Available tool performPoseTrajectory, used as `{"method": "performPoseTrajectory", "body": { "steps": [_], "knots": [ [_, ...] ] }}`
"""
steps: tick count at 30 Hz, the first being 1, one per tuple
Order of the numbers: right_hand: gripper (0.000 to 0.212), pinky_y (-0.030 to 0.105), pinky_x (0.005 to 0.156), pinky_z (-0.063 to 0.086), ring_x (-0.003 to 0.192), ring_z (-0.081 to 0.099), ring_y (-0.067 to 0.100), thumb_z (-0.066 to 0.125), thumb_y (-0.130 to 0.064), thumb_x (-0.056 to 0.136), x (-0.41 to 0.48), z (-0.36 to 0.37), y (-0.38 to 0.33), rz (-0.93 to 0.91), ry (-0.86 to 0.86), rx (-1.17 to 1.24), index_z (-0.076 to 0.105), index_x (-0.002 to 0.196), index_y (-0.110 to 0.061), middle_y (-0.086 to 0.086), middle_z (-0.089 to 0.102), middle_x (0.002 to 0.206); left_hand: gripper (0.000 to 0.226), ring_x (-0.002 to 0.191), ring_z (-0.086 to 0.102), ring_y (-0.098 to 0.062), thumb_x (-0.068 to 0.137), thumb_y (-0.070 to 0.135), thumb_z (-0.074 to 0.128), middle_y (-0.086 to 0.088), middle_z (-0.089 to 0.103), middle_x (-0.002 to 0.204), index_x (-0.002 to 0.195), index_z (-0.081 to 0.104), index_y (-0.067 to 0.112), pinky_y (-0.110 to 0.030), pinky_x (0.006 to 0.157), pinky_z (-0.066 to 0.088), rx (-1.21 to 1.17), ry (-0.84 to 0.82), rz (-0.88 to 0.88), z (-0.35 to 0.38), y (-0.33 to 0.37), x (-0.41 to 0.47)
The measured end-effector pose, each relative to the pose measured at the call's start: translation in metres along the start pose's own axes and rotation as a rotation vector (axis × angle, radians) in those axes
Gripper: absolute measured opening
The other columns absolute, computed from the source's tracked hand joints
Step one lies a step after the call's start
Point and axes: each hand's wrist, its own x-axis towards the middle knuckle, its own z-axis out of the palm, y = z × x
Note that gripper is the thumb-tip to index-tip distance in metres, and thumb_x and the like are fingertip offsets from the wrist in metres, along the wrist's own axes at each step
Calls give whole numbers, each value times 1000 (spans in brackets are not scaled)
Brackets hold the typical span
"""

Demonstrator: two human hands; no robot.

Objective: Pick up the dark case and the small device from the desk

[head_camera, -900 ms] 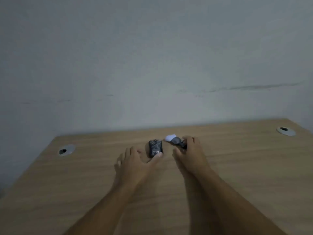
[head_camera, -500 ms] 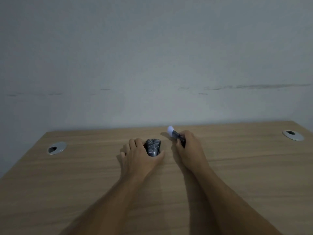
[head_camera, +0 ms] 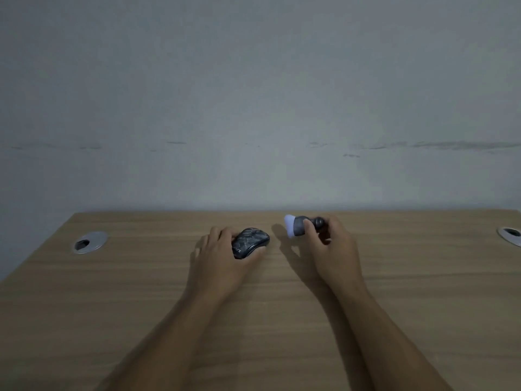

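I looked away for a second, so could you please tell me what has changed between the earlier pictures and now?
The left hand, earlier only touching the mouse with its thumb, has closed round it. The right hand has lifted the small brush a little and drawn it to the right, away from the mouse. The mouse stays on the desk; the brush stays in the right hand.

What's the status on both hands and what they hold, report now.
Left hand grips the dark patterned computer mouse on the wooden desk. Right hand holds the small dark brush with white bristles, lifted. Nothing between them.
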Motion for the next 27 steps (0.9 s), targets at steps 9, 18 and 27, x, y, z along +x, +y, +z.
{"method": "performPoseTrajectory", "body": {
  "steps": [9,18,27],
  "knots": [
    [12,7,66,44,74,64,-5,68,-31,108,15,15,-1,-22,-31,88,72,98,-29,-12,74,89,56,100,70,-3,74,84,70,26,70,107,119,68,50,-42,88,62,-153,13,41,-2,-3,21],
    [5,8,64,41,69,65,7,70,-26,109,19,35,-10,-234,-33,115,75,110,-27,-14,72,81,53,100,72,4,70,77,80,29,75,109,120,71,59,-38,91,63,-262,-18,58,-1,4,43],
    [7,10,64,45,74,67,9,66,-32,111,25,36,-6,-147,46,120,72,110,-32,-8,75,84,42,99,70,1,76,43,98,18,77,105,114,83,32,1,75,42,-381,-34,111,1,7,44]
  ]
}}
